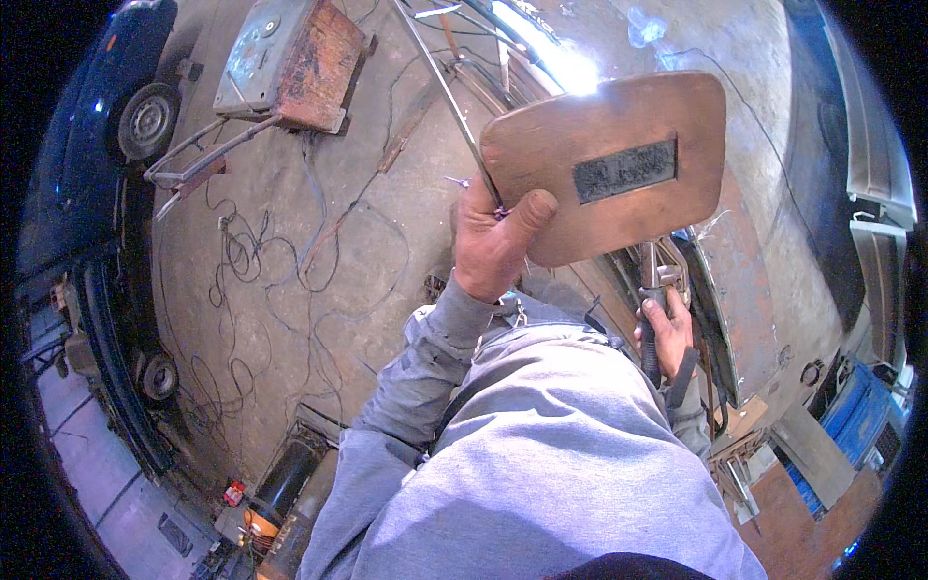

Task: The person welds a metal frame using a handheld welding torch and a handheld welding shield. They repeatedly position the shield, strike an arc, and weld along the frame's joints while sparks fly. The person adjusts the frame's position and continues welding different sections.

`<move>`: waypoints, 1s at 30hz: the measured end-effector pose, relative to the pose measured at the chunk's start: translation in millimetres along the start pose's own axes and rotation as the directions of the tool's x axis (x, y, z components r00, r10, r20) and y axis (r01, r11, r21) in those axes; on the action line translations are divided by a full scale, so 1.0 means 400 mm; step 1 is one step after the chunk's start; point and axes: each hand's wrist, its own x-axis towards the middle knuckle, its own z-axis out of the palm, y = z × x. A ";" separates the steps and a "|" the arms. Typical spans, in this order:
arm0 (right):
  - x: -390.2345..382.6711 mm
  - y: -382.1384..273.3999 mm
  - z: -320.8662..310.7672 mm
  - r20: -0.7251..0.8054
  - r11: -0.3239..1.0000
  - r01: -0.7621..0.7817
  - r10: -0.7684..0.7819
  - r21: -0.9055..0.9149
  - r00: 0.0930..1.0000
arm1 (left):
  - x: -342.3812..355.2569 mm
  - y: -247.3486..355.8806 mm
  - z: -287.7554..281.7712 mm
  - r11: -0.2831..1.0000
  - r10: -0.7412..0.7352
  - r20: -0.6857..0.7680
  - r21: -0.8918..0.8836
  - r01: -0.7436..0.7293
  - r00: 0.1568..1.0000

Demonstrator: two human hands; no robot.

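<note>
My left hand (493, 242) grips the lower left edge of a brown hand-held welding shield (609, 159) with a dark rectangular window, holding it up in front of me. A thin metal rod (449, 97) runs up and left from beside that hand. My right hand (667, 333) is closed around the dark handle of an electrode holder (652, 290), whose metal jaws point up behind the shield. The jaw tips and whatever they touch are hidden by the shield. A rusty metal panel (739, 290) stands just right of the right hand.
Tangled cables (261, 261) lie over the concrete floor on the left. A rusty metal box (290, 63) on a frame sits at the top left, near a dark car (126, 97). A bright glare (561, 58) shows above the shield. Blue crates (860, 416) stand at the lower right.
</note>
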 end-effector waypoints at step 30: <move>0.008 -0.005 -0.018 0.063 0.996 -0.064 0.060 0.068 0.996 | 0.011 0.000 0.008 1.000 -0.025 -0.012 -0.007 0.024 1.000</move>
